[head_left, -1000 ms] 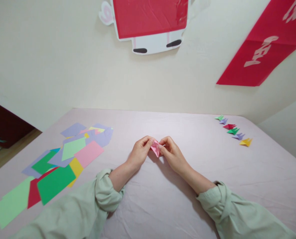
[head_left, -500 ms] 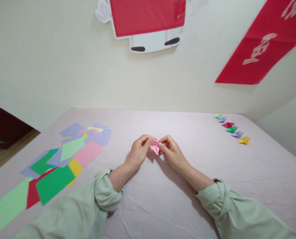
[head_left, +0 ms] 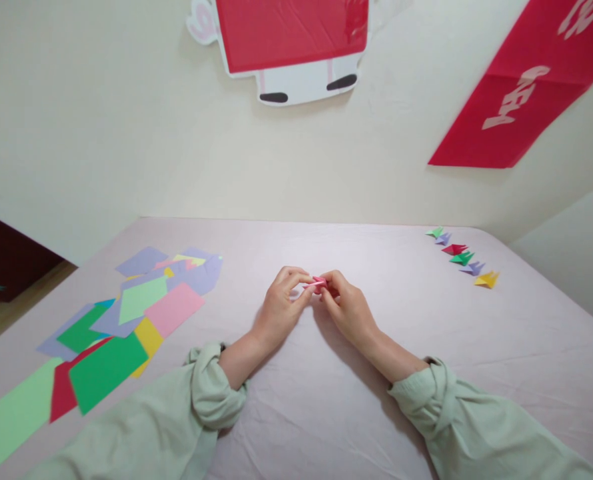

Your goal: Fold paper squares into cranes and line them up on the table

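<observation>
A small piece of folded pink paper (head_left: 318,285) is held between my two hands over the middle of the table, seen nearly edge-on. The fingertips and thumb of my left hand (head_left: 282,301) pinch its left side. From the other side, my right hand (head_left: 349,305) closes on its right end with thumb and fingers. My fingers cover parts of the paper, so its full shape is hidden.
On the left of the table (head_left: 296,413) lie loose coloured paper sheets (head_left: 109,370), overlapping. Several small folded paper figures (head_left: 460,259) stand in a slanting row at the back right. Behind the table rises a pale wall (head_left: 101,133) with red decorations (head_left: 296,33).
The pink paper has turned from showing a broad, pointed face to a thin, nearly edge-on side. My fingers have shifted their hold on it.
</observation>
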Demonstrator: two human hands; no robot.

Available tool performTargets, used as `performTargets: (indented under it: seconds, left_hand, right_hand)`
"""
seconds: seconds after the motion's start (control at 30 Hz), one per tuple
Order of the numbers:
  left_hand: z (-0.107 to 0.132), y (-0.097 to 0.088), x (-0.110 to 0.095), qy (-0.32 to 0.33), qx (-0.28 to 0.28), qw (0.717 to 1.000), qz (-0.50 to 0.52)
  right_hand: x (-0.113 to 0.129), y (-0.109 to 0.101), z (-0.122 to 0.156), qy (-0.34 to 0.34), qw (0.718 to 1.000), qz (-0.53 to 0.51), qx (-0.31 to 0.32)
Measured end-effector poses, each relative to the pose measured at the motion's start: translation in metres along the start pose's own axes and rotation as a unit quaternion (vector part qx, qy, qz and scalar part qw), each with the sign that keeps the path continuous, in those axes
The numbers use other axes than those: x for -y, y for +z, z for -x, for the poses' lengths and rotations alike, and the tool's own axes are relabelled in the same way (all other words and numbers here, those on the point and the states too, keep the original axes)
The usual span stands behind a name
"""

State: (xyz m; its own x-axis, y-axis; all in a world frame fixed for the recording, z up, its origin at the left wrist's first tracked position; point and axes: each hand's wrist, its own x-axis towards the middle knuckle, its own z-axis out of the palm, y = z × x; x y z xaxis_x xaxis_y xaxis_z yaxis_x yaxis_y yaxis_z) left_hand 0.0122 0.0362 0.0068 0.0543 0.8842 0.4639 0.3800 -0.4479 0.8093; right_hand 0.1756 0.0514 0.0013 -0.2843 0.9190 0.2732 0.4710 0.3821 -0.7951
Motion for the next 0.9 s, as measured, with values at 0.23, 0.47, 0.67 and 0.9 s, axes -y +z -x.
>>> performTargets:
  seconds: [0.23,0.47,0.67,0.9]
  left_hand:
    - [0.0012,-0.0032,-0.0025,0.043,0.003,0.994,-0.098]
    - [0.0017,-0.0051,-0.0014,0.058,0.008,0.986,-0.154]
    - [0.001,-0.0063,-0.0004,0.06,0.017,0.979,-0.195]
    - [0.001,-0.0052,-0.0029,0.045,0.022,0.981,-0.186]
  right_hand:
    - [0.0022,-0.0035,-0.0011,-0.05,0.992,0.116,-0.005]
    - [0.0034,-0.0027,-0.0021,-0.073,0.979,0.188,-0.008]
    - [0.0059,-0.0031,-0.0013,-0.059,0.981,0.183,0.006]
    - [0.0074,-0.0033,0.0001,-0.055,0.986,0.16,0.014]
